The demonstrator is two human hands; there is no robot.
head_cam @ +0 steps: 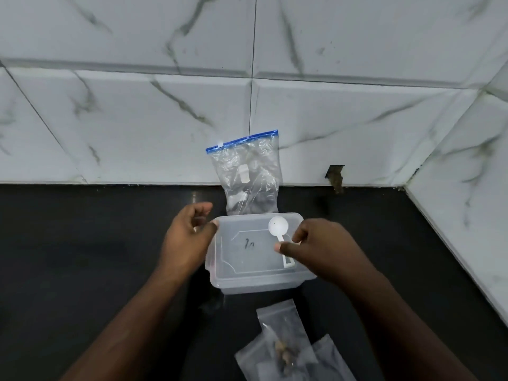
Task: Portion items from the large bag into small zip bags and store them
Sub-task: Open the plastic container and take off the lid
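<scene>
While the large bag point(248, 174) stands upright against the marble-tiled wall point(137, 105) at the back of the black desk point(82, 243), both hands are at a translucent plastic container point(247, 259) just in front of it. This bag is clear, with a blue zip strip along its top, and some dark content shows through its lower part. The container is closed with its lid point(253, 248), and a small dark mark is written on the lid.

A white plastic scoop point(279, 229) lies on the lid, with its round bowl toward the wall and its handle pointing toward the person. The right hand point(321, 248) is over the right part of the lid; its grip is narrow, with thumb and forefinger closed on the handle of the scoop. The left hand point(187, 240) is at the left edge of the container. Its fingers are loosely curled and the thumb tip touches the corner of the lid; I cannot tell if it really holds the container.

Nearer to the person, on the desk, lie several small zip bags point(283, 345), partly one over another. One of them has some brownish pieces inside. A dark chipped spot point(336, 177) shows at the foot of the wall, to the right of the large bag.
</scene>
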